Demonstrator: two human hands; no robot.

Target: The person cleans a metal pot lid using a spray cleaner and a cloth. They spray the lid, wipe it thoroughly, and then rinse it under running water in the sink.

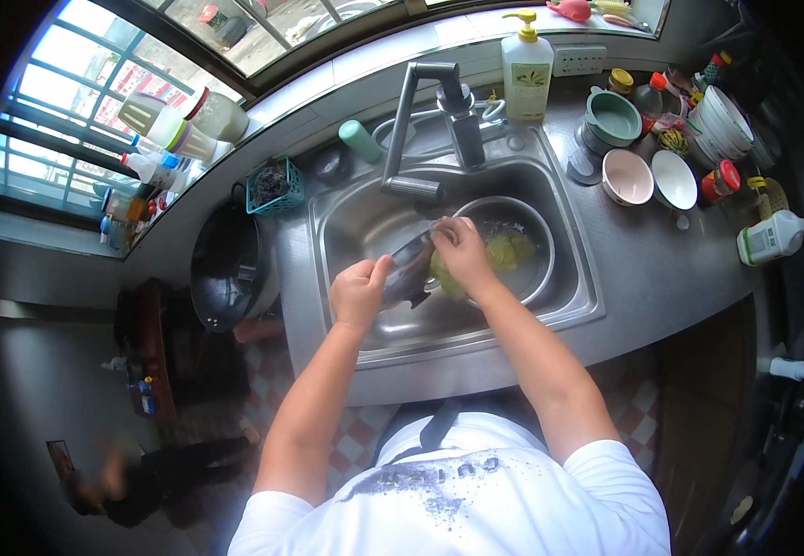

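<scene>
Over the stainless steel sink (395, 337), my left hand (359, 293) grips one end of a tilted, see-through dark thing (405, 274) that looks like a glass pot lid. A small black part (419, 299) juts from its lower side. My right hand (463, 256) has its fingers bent around the opposite, upper end. Whether a cloth is in those fingers is hidden. Just right of this hand, a round metal basin (549, 240) stands in the sink with a soft yellow-green thing (511, 249), cloth or leaves, in it. Above my hands hangs the dark faucet spout (412, 187).
A wok (227, 271) leans at the left, beside a teal basket (275, 186). A pump bottle (528, 73) stands behind the sink. On the right are a pink bowl (627, 178), a white bowl (674, 181) and a white bottle (771, 238). Another person (138, 486) is at lower left.
</scene>
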